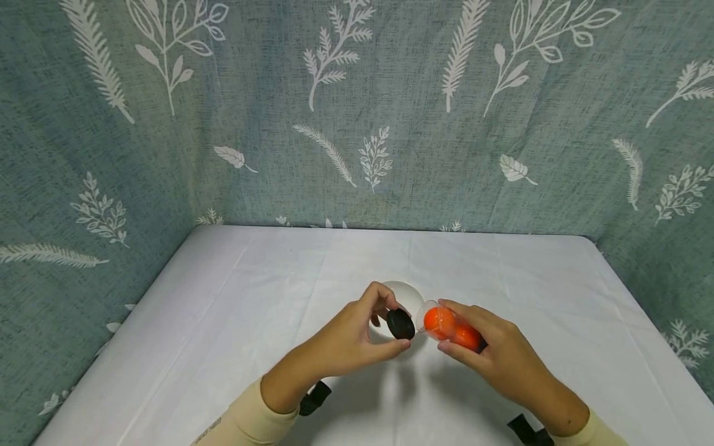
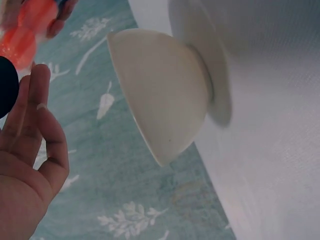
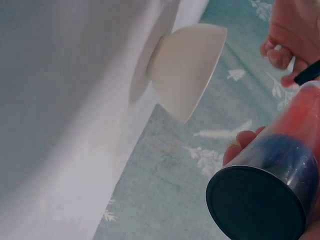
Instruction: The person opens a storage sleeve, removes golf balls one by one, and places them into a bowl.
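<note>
My left hand (image 1: 354,334) pinches a round black lid (image 1: 401,324) between thumb and fingers. My right hand (image 1: 499,350) grips a clear plastic tube (image 1: 421,317), held tilted with its uncovered mouth toward the lid. The lid is apart from the tube. Inside are orange balls (image 1: 439,323), and the right wrist view adds a dark blue ball (image 3: 287,157) near the tube's black bottom (image 3: 257,202). Both hands are raised over the table, in front of a white bowl (image 2: 160,90). In the head view the hands and lid partly cover the bowl.
The bowl stands upright on a table with a white cloth (image 1: 268,279). A green-blue curtain (image 1: 413,173) with white leaf prints surrounds the table's back and sides. Dark straps (image 1: 315,397) show at both wrists.
</note>
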The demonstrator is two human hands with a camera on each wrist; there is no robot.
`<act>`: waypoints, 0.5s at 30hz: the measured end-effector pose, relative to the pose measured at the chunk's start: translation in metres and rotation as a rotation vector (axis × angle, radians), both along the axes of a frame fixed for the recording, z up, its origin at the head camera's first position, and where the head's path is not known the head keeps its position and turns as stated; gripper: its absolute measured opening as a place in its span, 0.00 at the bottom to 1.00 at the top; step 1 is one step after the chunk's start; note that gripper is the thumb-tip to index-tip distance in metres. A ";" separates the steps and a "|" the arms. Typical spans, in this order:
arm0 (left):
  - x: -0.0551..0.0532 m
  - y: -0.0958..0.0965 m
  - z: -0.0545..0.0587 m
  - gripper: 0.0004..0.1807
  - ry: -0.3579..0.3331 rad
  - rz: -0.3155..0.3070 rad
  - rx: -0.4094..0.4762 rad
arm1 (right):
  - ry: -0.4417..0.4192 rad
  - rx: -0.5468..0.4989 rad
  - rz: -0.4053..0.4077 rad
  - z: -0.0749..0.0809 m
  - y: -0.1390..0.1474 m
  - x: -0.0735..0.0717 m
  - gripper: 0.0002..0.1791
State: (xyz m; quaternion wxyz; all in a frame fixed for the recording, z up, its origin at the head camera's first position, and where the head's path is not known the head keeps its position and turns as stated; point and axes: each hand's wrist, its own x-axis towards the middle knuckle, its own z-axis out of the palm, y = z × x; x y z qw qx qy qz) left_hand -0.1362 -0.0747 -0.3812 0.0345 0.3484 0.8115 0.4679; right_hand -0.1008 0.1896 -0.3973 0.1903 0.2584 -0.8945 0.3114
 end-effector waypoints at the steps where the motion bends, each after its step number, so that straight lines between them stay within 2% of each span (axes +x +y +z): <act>1: 0.000 0.000 -0.001 0.25 -0.001 -0.003 -0.002 | -0.009 0.002 -0.011 0.000 0.001 -0.001 0.34; 8: -0.001 0.001 -0.004 0.26 -0.046 -0.055 -0.020 | -0.050 -0.002 -0.055 0.000 0.009 -0.007 0.33; 15: 0.000 0.002 -0.001 0.27 -0.091 -0.090 -0.106 | -0.057 -0.005 -0.085 -0.001 0.014 -0.010 0.32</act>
